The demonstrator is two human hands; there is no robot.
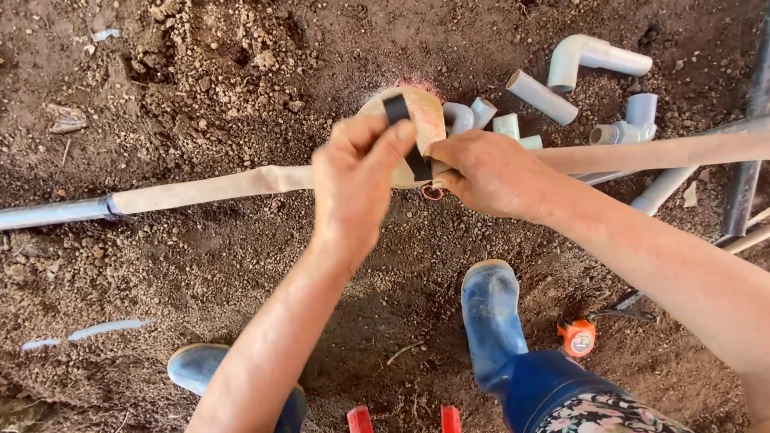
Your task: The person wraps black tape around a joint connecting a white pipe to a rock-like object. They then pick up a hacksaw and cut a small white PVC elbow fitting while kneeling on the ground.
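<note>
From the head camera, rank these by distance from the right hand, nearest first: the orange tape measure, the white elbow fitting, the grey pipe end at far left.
From the right hand:
1. White elbow fitting, up and to the right on the soil.
2. Orange tape measure, below, beside the blue boot.
3. Grey pipe end, far left.

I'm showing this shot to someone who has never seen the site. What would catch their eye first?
At the centre, the left hand and right hand meet over a long pipe lying across the soil, pulling a black strip over a tan round piece. Just behind, upper right, lies a scatter of white pipe fittings. Below, blue rubber boots stand in the dirt beside a small orange tape measure.
</note>
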